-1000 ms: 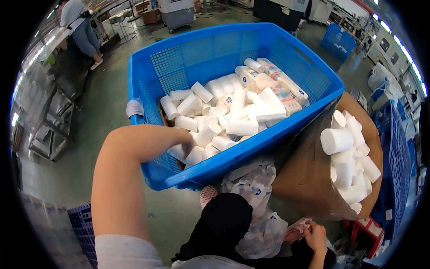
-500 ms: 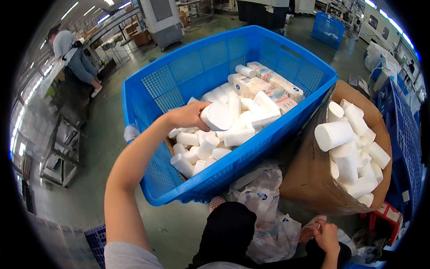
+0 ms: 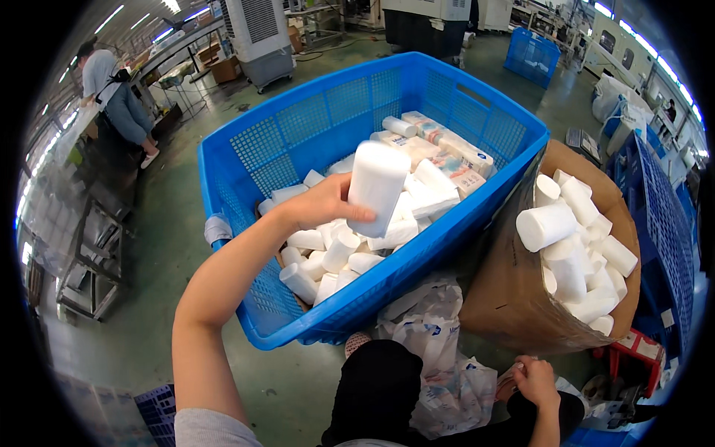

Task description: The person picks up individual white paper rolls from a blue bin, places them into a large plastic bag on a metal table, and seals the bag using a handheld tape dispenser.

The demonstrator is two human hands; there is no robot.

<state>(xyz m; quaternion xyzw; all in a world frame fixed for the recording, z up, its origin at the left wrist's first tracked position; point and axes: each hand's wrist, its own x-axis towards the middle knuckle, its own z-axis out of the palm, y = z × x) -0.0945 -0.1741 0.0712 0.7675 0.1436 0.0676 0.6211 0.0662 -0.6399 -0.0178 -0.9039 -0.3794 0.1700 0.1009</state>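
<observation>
My left hand (image 3: 328, 203) grips a smooth white paper roll (image 3: 378, 182), held upright and slightly tilted above the pile. Beneath it, many loose white rolls (image 3: 299, 281) lie in a large blue plastic basket (image 3: 305, 322). Wrapped packs with printed film (image 3: 463, 145) rest at the basket's far right end, with a single roll (image 3: 400, 127) beside them. My right hand (image 3: 536, 381) is low at the right, near my knee and foot, its fingers curled together. Whatever is between those fingers, if anything, is hidden.
A brown cardboard box (image 3: 506, 290) full of white rolls stands right of the basket. Crumpled printed plastic bags (image 3: 439, 372) lie on the floor by my leg. Blue pallets (image 3: 655, 231) lean at the right. Another person (image 3: 112, 93) stands at a table far left.
My left hand has lifted the paper roll up from the pile and turned it more upright. My right hand stays low by my knee. The view has shifted slightly.
</observation>
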